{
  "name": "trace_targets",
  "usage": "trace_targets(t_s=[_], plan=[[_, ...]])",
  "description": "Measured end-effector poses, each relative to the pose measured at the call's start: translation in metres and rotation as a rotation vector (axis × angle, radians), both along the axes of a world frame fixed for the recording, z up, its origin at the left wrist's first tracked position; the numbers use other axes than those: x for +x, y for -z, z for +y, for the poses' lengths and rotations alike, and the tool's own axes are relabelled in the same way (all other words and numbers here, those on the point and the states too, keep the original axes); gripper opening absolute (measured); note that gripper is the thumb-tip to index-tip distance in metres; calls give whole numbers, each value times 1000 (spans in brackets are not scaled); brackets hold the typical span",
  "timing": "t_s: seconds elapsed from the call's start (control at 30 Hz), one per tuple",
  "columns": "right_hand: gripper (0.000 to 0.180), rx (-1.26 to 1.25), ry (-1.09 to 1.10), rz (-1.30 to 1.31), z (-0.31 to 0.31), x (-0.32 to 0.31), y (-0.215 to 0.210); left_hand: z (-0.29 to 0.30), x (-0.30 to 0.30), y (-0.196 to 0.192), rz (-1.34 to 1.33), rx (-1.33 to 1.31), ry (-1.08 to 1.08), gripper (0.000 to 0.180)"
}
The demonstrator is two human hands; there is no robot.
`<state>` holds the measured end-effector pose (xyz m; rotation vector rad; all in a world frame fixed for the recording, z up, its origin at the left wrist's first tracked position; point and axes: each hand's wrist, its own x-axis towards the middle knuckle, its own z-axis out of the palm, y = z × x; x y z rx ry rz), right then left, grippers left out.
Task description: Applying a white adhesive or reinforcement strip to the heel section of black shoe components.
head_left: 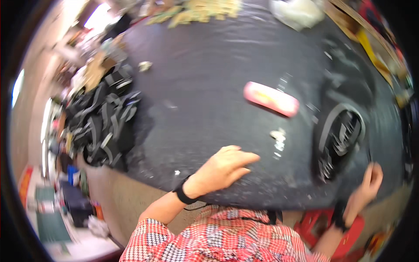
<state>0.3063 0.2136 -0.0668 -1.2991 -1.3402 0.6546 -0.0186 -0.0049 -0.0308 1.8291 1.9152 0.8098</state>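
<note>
My left hand (221, 171) is over the near edge of the black-covered table (196, 109), its fingers apart and nothing in them. At the right, my right hand (370, 181) has its thumb and fingers pinched together. A thin dark line rises from its fingertips, too fine and blurred to name. Just left of that hand lies a black fabric piece (342, 137) with a curved grey edge band and shiny bits in its middle. A rounded pink object (271, 99), like a case or bottle, lies on its side beyond my left hand.
Black pieces with grey strips (107, 115) are heaped at the left edge. A crumpled scrap (278, 134) lies near the middle, another (145, 66) farther left. Yellowish pieces (200, 11) and a whitish plastic bundle (298, 13) sit at the far edge. A red stool (349, 238) stands below right.
</note>
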Motion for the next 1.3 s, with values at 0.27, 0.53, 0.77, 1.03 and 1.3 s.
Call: trace_targets(t_s=[0.27, 0.53, 0.77, 1.03, 1.3], plan=[[15, -609, -1387, -352, -153, -161, -9, -191, -178, -25, 605, 108, -839, 51], [19, -771, -1420, -371, -214, -253, -11, -271, -208, 57, 703, -30, -977, 70], [24, -851, -1599, -197, -233, -338, -15, -346, -220, 49, 216, 295, -1298, 88], [67, -1077, -1673, 95, -296, -479, 10, -315, -223, 68, 73, 318, -1332, 92], [10, -1427, -1678, 597, -365, -558, 16, -300, -223, 37, -183, 268, -1320, 79]])
